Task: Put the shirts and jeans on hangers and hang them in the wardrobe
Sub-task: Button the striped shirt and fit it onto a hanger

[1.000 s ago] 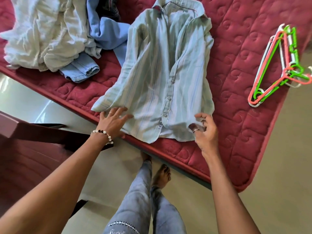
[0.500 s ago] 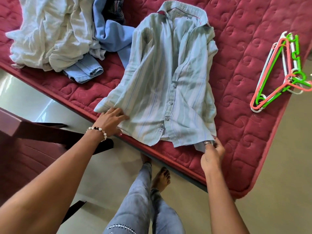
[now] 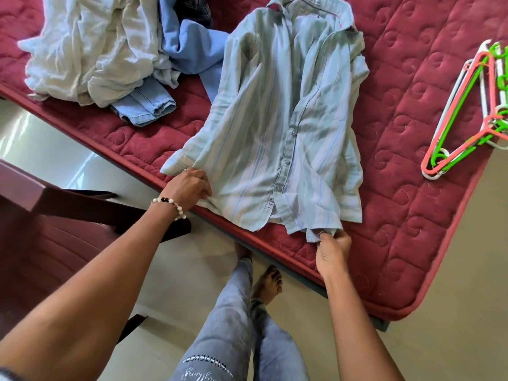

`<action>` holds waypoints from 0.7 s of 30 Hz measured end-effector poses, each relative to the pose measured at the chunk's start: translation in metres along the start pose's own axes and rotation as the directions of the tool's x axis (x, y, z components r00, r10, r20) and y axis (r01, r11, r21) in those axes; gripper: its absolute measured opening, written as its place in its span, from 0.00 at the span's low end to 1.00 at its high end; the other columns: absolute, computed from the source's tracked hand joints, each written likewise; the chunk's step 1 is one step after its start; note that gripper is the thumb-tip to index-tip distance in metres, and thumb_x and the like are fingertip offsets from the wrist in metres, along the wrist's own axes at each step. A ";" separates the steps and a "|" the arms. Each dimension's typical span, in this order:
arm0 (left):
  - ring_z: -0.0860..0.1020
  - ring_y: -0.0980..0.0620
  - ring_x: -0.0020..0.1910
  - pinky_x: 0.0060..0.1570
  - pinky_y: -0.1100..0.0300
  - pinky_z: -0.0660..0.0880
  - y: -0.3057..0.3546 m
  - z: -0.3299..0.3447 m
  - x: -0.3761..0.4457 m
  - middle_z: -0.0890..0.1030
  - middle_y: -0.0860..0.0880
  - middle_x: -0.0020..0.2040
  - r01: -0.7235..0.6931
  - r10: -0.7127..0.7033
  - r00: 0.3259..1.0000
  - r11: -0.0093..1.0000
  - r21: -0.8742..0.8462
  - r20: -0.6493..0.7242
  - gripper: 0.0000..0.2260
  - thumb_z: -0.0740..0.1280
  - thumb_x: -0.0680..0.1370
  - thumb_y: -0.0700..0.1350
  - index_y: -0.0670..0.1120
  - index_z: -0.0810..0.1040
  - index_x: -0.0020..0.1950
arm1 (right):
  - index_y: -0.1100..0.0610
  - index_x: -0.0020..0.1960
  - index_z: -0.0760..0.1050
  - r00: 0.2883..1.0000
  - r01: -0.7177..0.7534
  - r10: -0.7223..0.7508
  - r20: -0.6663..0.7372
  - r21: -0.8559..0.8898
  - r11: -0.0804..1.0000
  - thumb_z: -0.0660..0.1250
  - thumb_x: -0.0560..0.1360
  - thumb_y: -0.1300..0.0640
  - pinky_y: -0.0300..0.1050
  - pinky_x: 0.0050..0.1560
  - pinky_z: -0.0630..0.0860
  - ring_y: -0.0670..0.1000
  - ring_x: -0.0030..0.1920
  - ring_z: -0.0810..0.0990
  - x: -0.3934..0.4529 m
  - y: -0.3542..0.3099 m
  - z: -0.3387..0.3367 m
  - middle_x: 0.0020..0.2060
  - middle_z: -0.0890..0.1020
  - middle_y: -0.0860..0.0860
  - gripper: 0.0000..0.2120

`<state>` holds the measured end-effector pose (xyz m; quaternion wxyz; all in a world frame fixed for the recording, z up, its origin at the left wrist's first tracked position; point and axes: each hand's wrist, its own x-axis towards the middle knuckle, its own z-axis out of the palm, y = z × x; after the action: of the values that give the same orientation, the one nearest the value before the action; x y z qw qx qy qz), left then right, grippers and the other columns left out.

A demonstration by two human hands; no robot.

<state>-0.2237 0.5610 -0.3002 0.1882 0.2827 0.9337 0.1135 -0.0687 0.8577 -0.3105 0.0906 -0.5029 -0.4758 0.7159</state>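
Surface: red quilted mattress (image 3: 412, 215) on a bed, pale floor tiles around it.
Shirt: pale green striped shirt (image 3: 280, 127) lies buttoned and front up on the mattress, collar away from the person, hem at the near edge.
Left hand: left hand (image 3: 188, 188), with a bead bracelet on its wrist, grips the shirt's lower left hem, fingers curled into the cloth.
Right hand: right hand (image 3: 332, 251) pinches the lower right corner of the hem between thumb and fingers.
Hangers: bundle of plastic hangers (image 3: 467, 111) in white, pink and green lies on the mattress, well apart to the right of the shirt.
Other clothes: heap of cream cloth (image 3: 93, 48), a blue garment (image 3: 189, 48) and folded jeans (image 3: 145, 105) sits left of the shirt.
Furniture: dark red chair (image 3: 41, 229) stands on the floor at the left.
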 end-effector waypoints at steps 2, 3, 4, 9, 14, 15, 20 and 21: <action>0.78 0.42 0.45 0.45 0.48 0.76 0.001 0.007 -0.003 0.81 0.47 0.43 0.053 -0.055 0.995 0.998 -0.019 -0.079 0.03 0.73 0.69 0.37 0.44 0.83 0.41 | 0.59 0.42 0.77 0.999 -0.015 0.016 -0.039 0.023 1.000 0.58 0.69 0.82 0.39 0.39 0.77 0.44 0.36 0.81 -0.001 0.001 -0.002 0.31 0.83 0.44 0.20; 0.77 0.42 0.46 0.44 0.47 0.76 0.005 0.008 -0.005 0.81 0.47 0.44 0.111 -0.116 0.986 0.992 -0.052 -0.118 0.04 0.70 0.71 0.37 0.44 0.81 0.44 | 0.60 0.43 0.78 0.998 -0.026 0.029 -0.055 0.053 0.998 0.59 0.70 0.80 0.42 0.41 0.77 0.45 0.37 0.81 -0.001 0.000 -0.003 0.33 0.84 0.45 0.18; 0.76 0.42 0.46 0.44 0.47 0.74 0.009 0.009 -0.005 0.80 0.46 0.45 0.180 -0.197 0.967 0.977 -0.115 -0.159 0.05 0.67 0.73 0.37 0.44 0.79 0.47 | 0.60 0.46 0.78 0.996 -0.041 0.047 -0.071 0.087 0.995 0.60 0.71 0.79 0.45 0.44 0.78 0.47 0.40 0.82 -0.002 -0.003 -0.003 0.37 0.84 0.48 0.17; 0.72 0.48 0.37 0.37 0.60 0.63 0.038 -0.017 0.003 0.75 0.45 0.39 0.306 -0.619 0.694 0.716 -0.627 -0.368 0.06 0.58 0.78 0.34 0.37 0.71 0.53 | 0.54 0.61 0.76 0.993 -0.047 0.077 -0.086 0.307 0.951 0.52 0.71 0.75 0.55 0.45 0.80 0.54 0.47 0.82 -0.002 -0.030 0.001 0.46 0.83 0.51 0.27; 0.72 0.59 0.29 0.32 0.61 0.70 0.037 -0.044 0.011 0.73 0.51 0.35 0.302 -0.601 0.788 0.567 -0.766 -0.134 0.20 0.73 0.73 0.47 0.49 0.69 0.59 | 0.53 0.46 0.75 0.994 -0.015 0.043 -0.103 0.253 0.967 0.55 0.73 0.73 0.33 0.21 0.63 0.43 0.26 0.73 0.005 -0.067 0.013 0.33 0.78 0.48 0.17; 0.75 0.56 0.36 0.38 0.59 0.72 0.031 -0.047 0.010 0.75 0.50 0.41 0.377 -0.577 0.814 0.610 -0.697 -0.064 0.27 0.77 0.69 0.47 0.49 0.69 0.63 | 0.53 0.43 0.74 0.998 -0.008 0.022 -0.064 0.203 0.979 0.56 0.74 0.73 0.32 0.19 0.59 0.42 0.24 0.71 0.008 -0.071 0.014 0.33 0.76 0.49 0.17; 0.77 0.37 0.55 0.55 0.51 0.72 -0.002 -0.048 -0.003 0.80 0.38 0.55 0.690 -0.695 0.717 0.695 -0.202 0.056 0.19 0.73 0.71 0.44 0.43 0.78 0.61 | 0.56 0.36 0.77 0.989 0.130 -0.140 0.045 -0.707 0.695 0.59 0.64 0.71 0.43 0.25 0.68 0.54 0.28 0.74 0.028 -0.081 -0.022 0.29 0.76 0.53 0.13; 0.77 0.36 0.54 0.53 0.50 0.73 -0.003 -0.049 -0.006 0.81 0.37 0.54 0.735 -0.759 0.650 0.617 -0.279 0.032 0.15 0.69 0.74 0.43 0.44 0.80 0.60 | 0.56 0.34 0.77 0.977 0.128 -0.213 -0.001 -0.798 0.589 0.60 0.63 0.68 0.48 0.28 0.72 0.56 0.30 0.75 0.031 -0.080 -0.033 0.28 0.76 0.54 0.11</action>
<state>-0.2411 0.5498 -0.2551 0.2126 -0.1651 0.9494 0.1621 -0.0845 0.9387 -0.2704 -0.0506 -0.4769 -0.7844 0.3933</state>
